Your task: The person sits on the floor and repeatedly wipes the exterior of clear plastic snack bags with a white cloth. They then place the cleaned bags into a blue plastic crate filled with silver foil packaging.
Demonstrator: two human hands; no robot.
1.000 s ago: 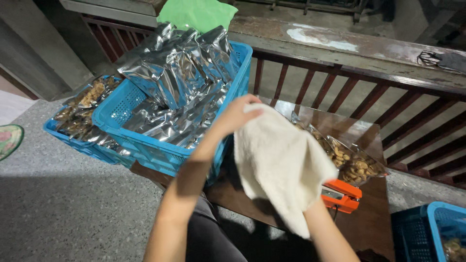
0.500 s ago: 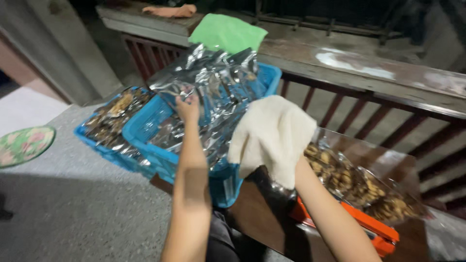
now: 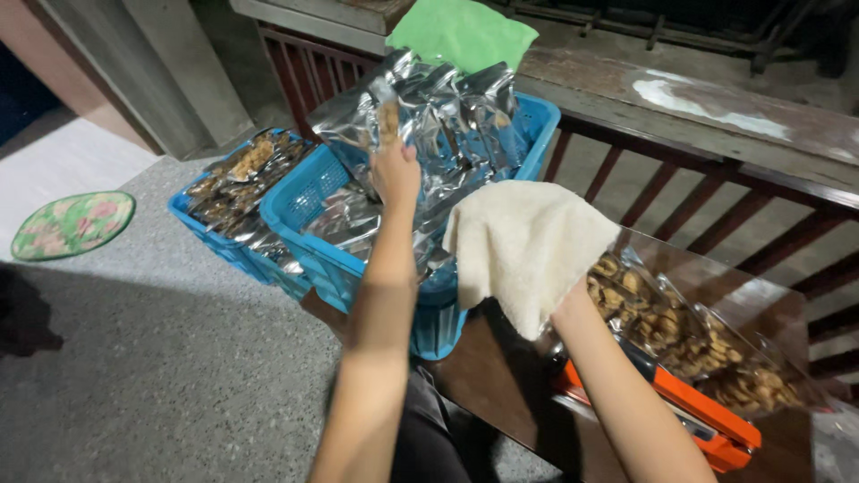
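Over at nine o'clock a flowered mat (image 3: pixel 72 224) lies on the grey floor, and beside it a low blue crate (image 3: pixel 234 234) holds packed snack bags. Next comes the taller blue basket (image 3: pixel 358 268), heaped with silver pouches (image 3: pixel 447 125). The left hand (image 3: pixel 394 170) is reaching into that heap at twelve o'clock, fingers closed on the edge of one pouch (image 3: pixel 386 121) standing upright. To do this well, I'd say pinch the top seam and lift straight up, so the slippery neighbours don't slide out over the rim. The right hand is hidden under a cream towel (image 3: pixel 528 250), bunched around it at two o'clock, apparently gripping the cloth from inside. Further right, a clear bag of biscuits (image 3: pixel 680 331) rests on an orange sealer (image 3: pixel 707 420) on the dark table (image 3: pixel 501 394).
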